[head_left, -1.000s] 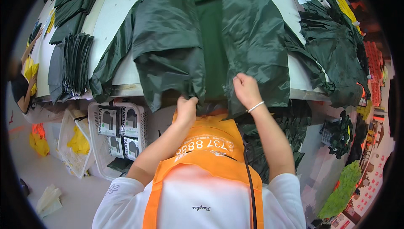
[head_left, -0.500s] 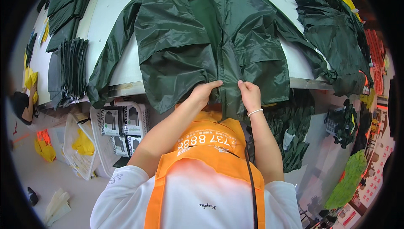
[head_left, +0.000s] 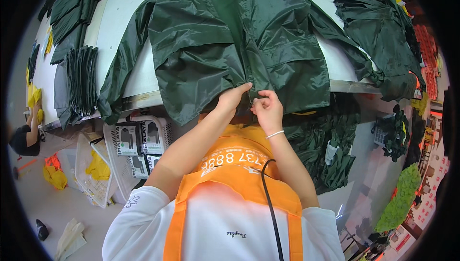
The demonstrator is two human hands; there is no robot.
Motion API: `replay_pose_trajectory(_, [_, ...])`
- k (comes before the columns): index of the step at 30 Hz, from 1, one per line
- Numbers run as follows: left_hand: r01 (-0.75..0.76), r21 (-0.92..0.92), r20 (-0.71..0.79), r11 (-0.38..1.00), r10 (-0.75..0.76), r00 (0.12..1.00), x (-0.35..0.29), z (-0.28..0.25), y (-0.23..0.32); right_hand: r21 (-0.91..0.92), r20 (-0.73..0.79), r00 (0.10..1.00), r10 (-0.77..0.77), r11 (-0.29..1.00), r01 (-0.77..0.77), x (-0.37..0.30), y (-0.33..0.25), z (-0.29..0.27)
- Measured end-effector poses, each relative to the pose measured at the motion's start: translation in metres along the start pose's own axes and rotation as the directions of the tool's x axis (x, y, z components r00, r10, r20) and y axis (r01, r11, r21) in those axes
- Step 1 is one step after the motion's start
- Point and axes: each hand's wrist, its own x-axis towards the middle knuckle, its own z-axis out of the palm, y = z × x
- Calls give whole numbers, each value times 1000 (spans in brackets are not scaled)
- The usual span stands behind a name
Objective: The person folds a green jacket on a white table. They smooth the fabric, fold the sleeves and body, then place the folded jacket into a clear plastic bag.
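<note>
A dark green rain jacket [head_left: 191, 52] lies spread front-up, its sleeves out to both sides and its lower hem hanging over the near edge of the table. At the bottom of the front opening, my left hand [head_left: 233, 99] is closed on the left front edge, thumb on top. Close beside it, my right hand [head_left: 270, 113] is pinched at the lower end of the zipper [head_left: 248, 67], with its index finger bent over. Whether the slider is between those fingers is too small to tell. A pale bracelet circles my right wrist.
The white table [head_left: 122, 26] carries folded dark green garments [head_left: 81, 81] at left and a garment pile [head_left: 376, 35] at right. Below stand a white plastic basket [head_left: 165, 131] of printed packets and another crate [head_left: 86, 179]. More green garments [head_left: 326, 146] hang under the table. A co-worker's arm [head_left: 33, 131] shows far left.
My right hand has let go of the right front flap and moved left to the zipper's lower end. My left hand stays on the left edge. The view has shifted slightly.
</note>
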Motion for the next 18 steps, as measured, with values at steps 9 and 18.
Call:
replay_pose_trajectory(9, [-123,-73,48,990,127,991,2,-12,-6,393,230,865,447,770,-502,-6,14,1])
replay_pose_trajectory(18, [-197,-243,-2,950,202,979,-11,-52,-25,551,258,845,468,648,-526,-2,15,6])
